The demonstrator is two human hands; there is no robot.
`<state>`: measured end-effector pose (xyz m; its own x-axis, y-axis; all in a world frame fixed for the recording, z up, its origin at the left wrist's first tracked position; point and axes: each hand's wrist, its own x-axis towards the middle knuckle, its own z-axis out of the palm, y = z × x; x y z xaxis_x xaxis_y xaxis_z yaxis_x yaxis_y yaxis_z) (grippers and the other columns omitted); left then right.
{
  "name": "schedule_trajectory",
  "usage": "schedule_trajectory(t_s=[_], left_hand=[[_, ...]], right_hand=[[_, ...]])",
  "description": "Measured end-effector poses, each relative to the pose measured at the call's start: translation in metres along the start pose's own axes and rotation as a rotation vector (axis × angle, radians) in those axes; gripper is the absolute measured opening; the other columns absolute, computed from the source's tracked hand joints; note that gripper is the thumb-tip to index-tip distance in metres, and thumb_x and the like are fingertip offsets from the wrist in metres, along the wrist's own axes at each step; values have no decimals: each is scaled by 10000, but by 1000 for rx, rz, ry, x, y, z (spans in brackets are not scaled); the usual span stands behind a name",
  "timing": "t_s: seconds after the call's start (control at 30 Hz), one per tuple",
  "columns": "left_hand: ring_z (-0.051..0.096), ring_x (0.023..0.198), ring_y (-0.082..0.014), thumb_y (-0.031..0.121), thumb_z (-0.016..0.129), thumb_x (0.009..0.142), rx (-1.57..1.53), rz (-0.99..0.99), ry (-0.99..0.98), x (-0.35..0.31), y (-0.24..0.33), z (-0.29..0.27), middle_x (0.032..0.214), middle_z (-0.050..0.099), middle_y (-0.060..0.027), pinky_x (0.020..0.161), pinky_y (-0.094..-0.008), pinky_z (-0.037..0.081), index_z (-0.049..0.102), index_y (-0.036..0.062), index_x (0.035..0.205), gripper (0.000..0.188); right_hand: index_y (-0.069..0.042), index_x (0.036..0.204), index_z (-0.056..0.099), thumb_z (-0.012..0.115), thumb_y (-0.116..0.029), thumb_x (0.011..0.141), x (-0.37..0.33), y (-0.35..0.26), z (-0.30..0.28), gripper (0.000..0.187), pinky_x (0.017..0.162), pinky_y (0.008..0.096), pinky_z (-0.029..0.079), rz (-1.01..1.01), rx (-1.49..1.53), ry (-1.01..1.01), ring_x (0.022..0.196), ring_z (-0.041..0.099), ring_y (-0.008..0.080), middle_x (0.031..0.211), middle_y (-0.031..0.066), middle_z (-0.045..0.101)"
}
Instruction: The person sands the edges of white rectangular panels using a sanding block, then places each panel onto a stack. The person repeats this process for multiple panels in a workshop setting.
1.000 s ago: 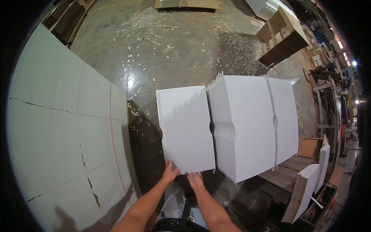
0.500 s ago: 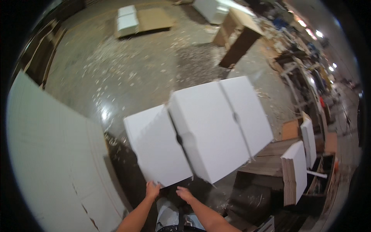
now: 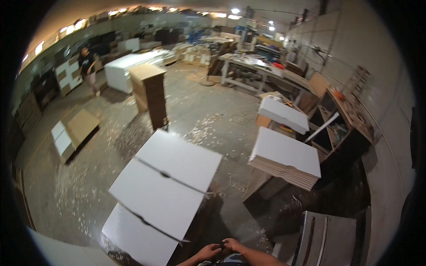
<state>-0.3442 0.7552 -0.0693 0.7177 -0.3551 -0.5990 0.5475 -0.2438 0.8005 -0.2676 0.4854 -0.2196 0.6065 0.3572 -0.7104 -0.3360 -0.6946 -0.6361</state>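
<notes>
Down at bottom center, left hand (image 3: 210,252) and right hand (image 3: 233,244) look empty, grip loosely spread, near white panels (image 3: 156,195) lower left of center, stacked flat, probably for stability.

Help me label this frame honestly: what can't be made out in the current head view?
- Head view: whether the left hand or right hand holds anything small; the hands themselves block it.
- Head view: part of the nearest white panel, cut off by the lower edge.
- Head view: what lies under that panel, hidden by it.
- Head view: the clutter on the workbench, too small.
</notes>
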Motion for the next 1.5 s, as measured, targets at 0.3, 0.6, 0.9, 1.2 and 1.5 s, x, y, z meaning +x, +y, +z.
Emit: schedule_trajectory(t_s=[0.3, 0.6, 0.9, 1.2, 1.5], left_hand=[[738, 1301, -258, 306, 743, 1152, 152, 340, 172, 217, 255, 57, 1423, 790, -187, 1103, -411, 582, 679, -43, 1526, 516], [640, 1389, -403, 233, 862, 969, 835, 878, 531, 429, 506, 13, 1482, 697, -141, 1193, -582, 477, 718, 124, 1435, 500], [510, 1514, -370, 564, 847, 938, 1150, 594, 622, 599, 684, -25, 1557, 619, -96, 1235, -659, 359, 677, 180, 1520, 717], [292, 1741, -374, 823, 845, 848, 1175, 572, 501, 692, 750, -60, 1837, 432, -65, 1374, -777, 140, 505, 190, 1732, 1140], [241, 1768, -391, 833, 770, 918, 1210, 598, 460, 726, 767, -74, 1839, 437, -28, 1400, -724, 131, 467, 216, 1777, 1100]], right_hand=[[-45, 1579, 693, 791, -186, 1066, -39, 68, -256, 541, 922, 364, 611, 39, 530, 335, 1034, 749, 173, 1260, 103, 816], [-67, 1563, 713, 813, -248, 1099, -42, 47, -388, 508, 912, 352, 592, 11, 809, 509, 1067, 748, 135, 1269, 30, 824], [-58, 1546, 705, 716, -290, 1167, -33, -21, -487, 445, 948, 378, 603, 18, 945, 618, 1164, 764, 184, 1347, 68, 802], [-84, 1588, 663, 639, -252, 1195, -9, -108, -563, 429, 1042, 387, 595, -15, 1169, 745, 1217, 768, 191, 1381, 61, 807], [-41, 1663, 591, 711, -255, 1182, 14, -113, -511, 540, 1017, 391, 612, -127, 1162, 537, 1177, 727, 175, 1405, 91, 765]])
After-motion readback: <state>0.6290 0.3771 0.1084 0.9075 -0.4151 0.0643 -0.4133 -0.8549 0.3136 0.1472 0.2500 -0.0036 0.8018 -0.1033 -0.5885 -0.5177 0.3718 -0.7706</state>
